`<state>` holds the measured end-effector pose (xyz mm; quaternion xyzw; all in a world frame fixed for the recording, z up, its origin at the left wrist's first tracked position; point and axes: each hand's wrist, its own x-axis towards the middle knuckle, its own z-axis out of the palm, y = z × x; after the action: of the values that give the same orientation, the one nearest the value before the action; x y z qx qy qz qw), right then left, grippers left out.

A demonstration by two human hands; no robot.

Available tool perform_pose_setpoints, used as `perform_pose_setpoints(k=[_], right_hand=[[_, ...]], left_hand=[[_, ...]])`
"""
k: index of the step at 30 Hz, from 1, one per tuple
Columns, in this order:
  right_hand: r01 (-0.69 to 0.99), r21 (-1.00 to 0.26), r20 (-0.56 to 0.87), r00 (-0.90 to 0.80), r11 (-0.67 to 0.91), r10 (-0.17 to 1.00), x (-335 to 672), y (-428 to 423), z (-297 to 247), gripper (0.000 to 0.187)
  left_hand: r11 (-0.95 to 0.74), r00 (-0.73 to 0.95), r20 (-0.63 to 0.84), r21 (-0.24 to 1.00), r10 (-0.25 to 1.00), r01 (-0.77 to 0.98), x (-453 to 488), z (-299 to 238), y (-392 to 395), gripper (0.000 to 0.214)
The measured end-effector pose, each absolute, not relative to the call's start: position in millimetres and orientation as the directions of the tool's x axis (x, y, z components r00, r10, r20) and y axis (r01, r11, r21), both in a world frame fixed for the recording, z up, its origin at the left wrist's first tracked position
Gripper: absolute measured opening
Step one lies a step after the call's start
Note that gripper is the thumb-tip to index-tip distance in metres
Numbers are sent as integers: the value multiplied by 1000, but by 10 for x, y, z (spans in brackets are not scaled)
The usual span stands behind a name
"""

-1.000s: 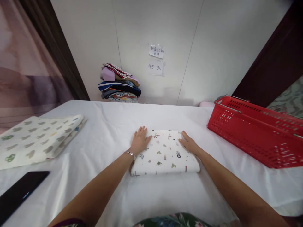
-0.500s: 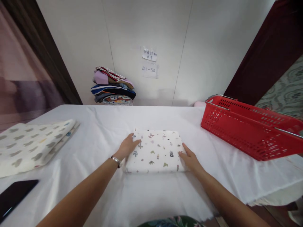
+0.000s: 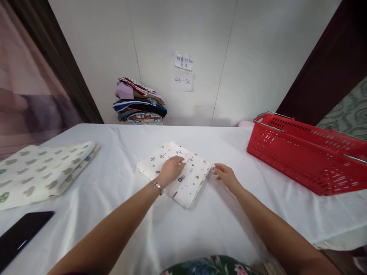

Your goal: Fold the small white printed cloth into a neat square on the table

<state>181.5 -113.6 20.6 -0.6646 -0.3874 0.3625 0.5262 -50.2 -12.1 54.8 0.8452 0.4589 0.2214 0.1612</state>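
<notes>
A folded white cloth with small printed plants and shapes lies turned at an angle in the middle of the table. Over its upper face is my left hand, fingers loosely bent and apart with nothing gripped; whether it presses on the fabric I cannot tell. Just off the cloth's right corner, my right hand has its fingers apart and holds nothing. A bracelet circles my left wrist.
On the left lie another folded cloth with grey shapes and a black phone. A red basket stands at the right. Behind the white-covered table is a stack of folded fabrics near the wall.
The folded cloth has turned from square-on to diagonal. My left hand has moved from its left edge to over its top, and my right hand has come off the right edge.
</notes>
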Motion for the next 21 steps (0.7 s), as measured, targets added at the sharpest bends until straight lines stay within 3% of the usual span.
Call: perform_pose_setpoints(k=[6,12,21], right_hand=[[81,-972,-163,450,-221,878,1829,-784,219,10],[27,-987,-130,434,-157,891,1861,-754,17,18],[-18,-994,-107,377,-108,920,1928,-730,-21,22]], left_hand=[[-552,584,117,517,803,655,244,567,-371,23],[-395,468,-22,503,884,769,597,472,-300,21],[-343,408,6,551,913,760,647,412,-281,22]])
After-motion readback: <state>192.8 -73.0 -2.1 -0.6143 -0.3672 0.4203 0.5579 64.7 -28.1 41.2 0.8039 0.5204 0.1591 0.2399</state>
